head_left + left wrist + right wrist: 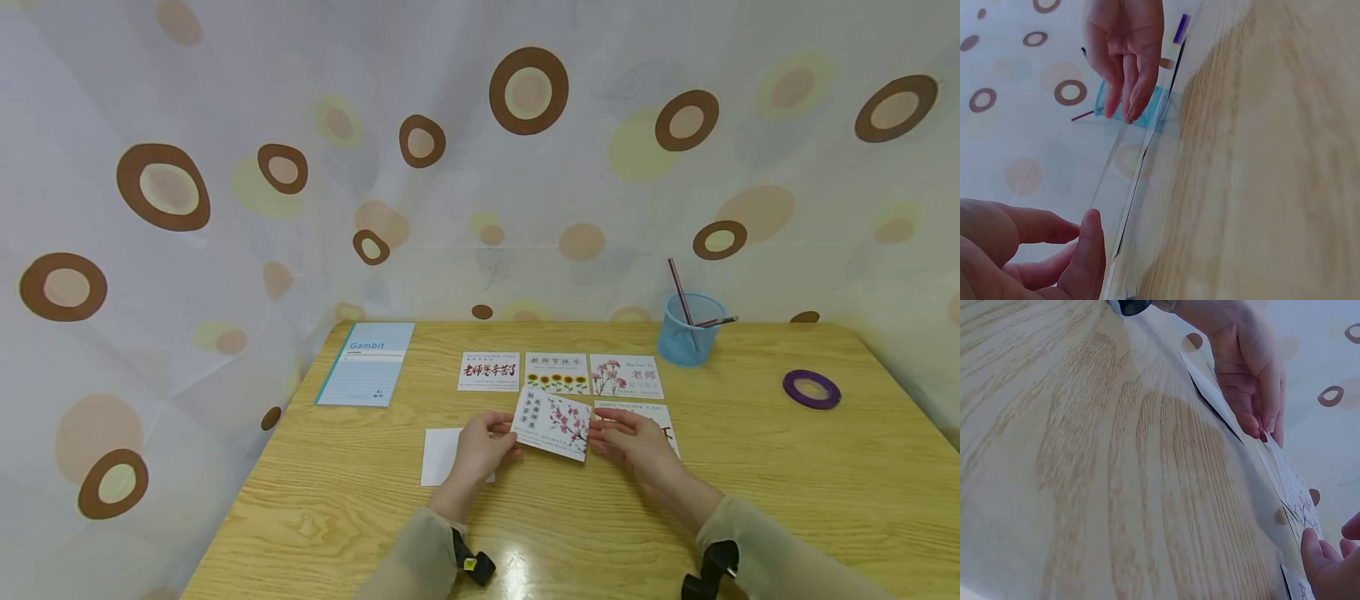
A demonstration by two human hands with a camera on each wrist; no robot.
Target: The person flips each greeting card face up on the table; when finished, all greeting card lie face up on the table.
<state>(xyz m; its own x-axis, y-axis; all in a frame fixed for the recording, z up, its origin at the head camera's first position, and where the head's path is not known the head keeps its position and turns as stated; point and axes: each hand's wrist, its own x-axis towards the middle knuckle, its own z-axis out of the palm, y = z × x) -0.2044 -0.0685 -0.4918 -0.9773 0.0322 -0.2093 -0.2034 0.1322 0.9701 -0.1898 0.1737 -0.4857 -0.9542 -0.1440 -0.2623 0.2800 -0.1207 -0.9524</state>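
Observation:
A white card with pink blossoms and dark Chinese writing (553, 423) is held tilted just above the table, between both hands. My left hand (480, 450) pinches its left edge between thumb and fingers, as the left wrist view also shows. At the opposite edge, my right hand (641, 446) pinches the card with its thumb and fingertips. Beneath the left hand lies a blank white card (438, 457), partly covered. Another printed card (633, 408) lies partly hidden under the right hand.
Behind the hands lie a red-lettered card (489, 372), a sunflower card (557, 367) and a carnation card (626, 377) in a row. A blue notebook (365, 367) lies at left. A blue mesh pencil cup (684, 342) and a purple tape roll (795, 398) are at right.

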